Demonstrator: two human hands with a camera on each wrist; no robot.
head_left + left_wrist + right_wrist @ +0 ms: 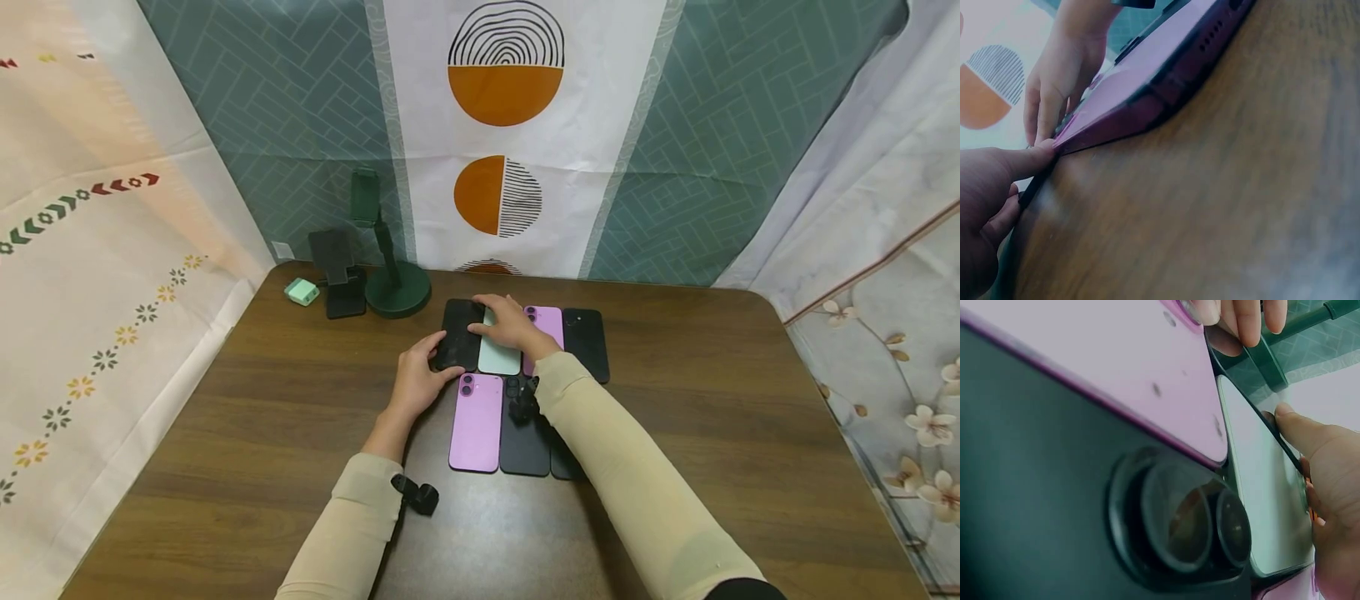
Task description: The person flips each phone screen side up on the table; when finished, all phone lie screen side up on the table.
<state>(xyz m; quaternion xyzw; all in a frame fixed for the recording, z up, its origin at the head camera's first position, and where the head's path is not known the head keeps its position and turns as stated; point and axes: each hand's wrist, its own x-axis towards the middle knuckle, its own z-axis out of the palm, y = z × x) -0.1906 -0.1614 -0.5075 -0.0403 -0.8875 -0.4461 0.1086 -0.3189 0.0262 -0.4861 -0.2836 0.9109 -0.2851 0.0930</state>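
In the head view, a black phone (456, 342) lies at the back left of a block of phones. My left hand (415, 379) grips it, fingers along its left edge and thumb at its lower edge, beside the front pink phone (477, 429). My right hand (510, 323) reaches over the pale mint phone (498, 357) and holds the black phone's upper right corner between thumb and fingers. In the right wrist view, the right thumb (1294, 425) sits at the dark edge beyond the mint phone (1266, 506).
Right of the mint phone lie a back pink phone (551, 321) and another black phone (587, 342). Dark phones (525, 442) fill the front row, partly under my right sleeve. A green stand (397, 292), a black stand (347, 300) and a mint charger (302, 292) stand at back left.
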